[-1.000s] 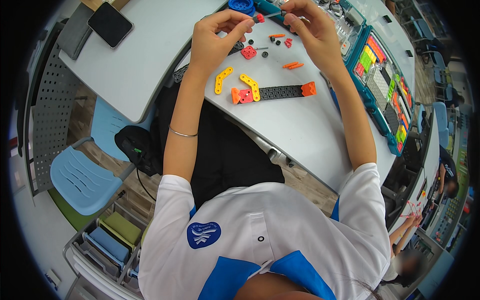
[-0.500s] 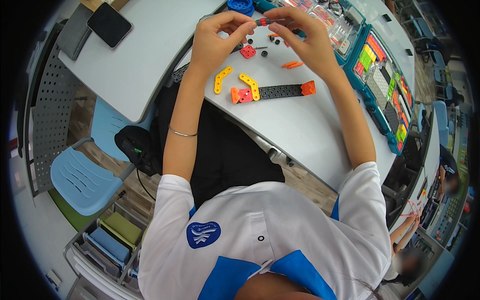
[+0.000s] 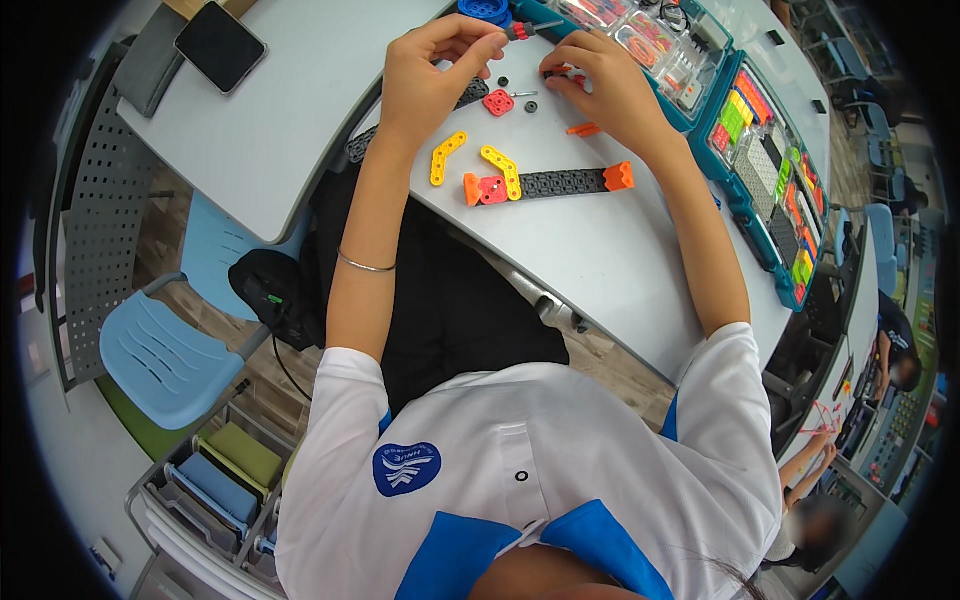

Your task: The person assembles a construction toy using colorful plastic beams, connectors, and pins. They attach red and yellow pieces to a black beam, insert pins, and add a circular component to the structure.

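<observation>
At the far side of the table, my left hand point(image 3: 430, 75) pinches a small red and dark grey connector piece with a grey axle point(image 3: 521, 32) sticking out to the right. My right hand point(image 3: 610, 90) is down among small orange and black parts point(image 3: 562, 70), its fingers curled over them. What those fingertips grip is partly hidden. Between the hands lie a red plate point(image 3: 498, 102), a short grey pin beside it and black round bits point(image 3: 531, 107). Nearer me are two bent yellow beams point(image 3: 447, 158). One touches a black strip point(image 3: 562, 184) with orange ends and a red piece.
An open teal case point(image 3: 712, 130) of colourful parts stands at the right. Blue wheels point(image 3: 483, 10) sit at the far edge. A phone point(image 3: 221, 47) rests on the left table, above a light-blue chair point(image 3: 170, 360). Other people work far right.
My right hand has let go of the axle piece and moved down to the small parts on the table. The piece stays in my left hand, its axle now tilted upward.
</observation>
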Motion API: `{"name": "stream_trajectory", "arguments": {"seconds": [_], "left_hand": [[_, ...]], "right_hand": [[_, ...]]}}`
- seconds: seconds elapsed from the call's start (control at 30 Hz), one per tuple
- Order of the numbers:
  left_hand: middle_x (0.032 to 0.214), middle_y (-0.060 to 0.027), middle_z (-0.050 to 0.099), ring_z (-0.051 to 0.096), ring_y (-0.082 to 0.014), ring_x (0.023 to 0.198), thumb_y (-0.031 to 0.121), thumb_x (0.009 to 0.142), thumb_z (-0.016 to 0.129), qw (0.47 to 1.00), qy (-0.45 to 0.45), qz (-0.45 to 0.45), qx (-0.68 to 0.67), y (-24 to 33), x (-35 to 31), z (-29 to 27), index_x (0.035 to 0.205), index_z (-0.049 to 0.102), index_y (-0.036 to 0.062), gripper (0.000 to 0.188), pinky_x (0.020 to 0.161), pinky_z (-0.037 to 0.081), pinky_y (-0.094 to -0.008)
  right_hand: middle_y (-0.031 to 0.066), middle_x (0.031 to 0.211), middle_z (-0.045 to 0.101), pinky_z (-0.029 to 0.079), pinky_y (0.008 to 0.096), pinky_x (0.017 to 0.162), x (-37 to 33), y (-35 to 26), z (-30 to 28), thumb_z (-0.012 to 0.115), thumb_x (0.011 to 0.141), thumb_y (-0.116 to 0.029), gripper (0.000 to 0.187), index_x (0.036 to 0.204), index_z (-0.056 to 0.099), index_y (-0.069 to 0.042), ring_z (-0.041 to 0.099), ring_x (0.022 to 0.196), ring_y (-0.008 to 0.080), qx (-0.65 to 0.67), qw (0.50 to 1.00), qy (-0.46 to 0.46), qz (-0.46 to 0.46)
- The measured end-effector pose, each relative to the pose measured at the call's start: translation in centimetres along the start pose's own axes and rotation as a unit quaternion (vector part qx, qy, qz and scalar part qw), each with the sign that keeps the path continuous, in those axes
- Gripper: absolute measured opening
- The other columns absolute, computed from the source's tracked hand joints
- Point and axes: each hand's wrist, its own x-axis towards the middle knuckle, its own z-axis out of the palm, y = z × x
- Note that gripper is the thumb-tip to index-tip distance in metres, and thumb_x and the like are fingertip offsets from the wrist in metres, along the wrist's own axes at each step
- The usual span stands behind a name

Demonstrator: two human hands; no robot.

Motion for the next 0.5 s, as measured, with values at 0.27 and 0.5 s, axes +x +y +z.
{"name": "stream_trajectory", "arguments": {"seconds": [0.27,0.5], "left_hand": [[0.080,-0.0028,0.077,0.072,-0.0100,0.069,0.020,0.094,0.076,1.000,0.014,0.016,0.005,-0.2,0.0,0.1,0.097,0.079,0.0080,0.012,0.065,0.052,-0.0217],[0.083,-0.0037,0.075,0.068,-0.0088,0.070,0.018,0.095,0.073,1.000,-0.010,-0.015,0.016,0.1,-0.1,0.1,0.101,0.078,0.0046,0.015,0.072,0.054,-0.0246]], "right_hand": [[0.0059,0.106,0.071,0.055,0.0242,0.079,1.3,-0.9,-3.9,0.072,0.096,-0.005,0.016,0.111,0.069,-0.001,0.067,0.089,0.0102,0.404,0.896,0.095,0.160],[0.0057,0.101,0.071,0.056,0.0239,0.075,1.4,-2.1,-4.8,0.075,0.093,-0.003,0.015,0.107,0.070,0.001,0.068,0.087,0.0095,0.399,0.903,0.079,0.139]]}}
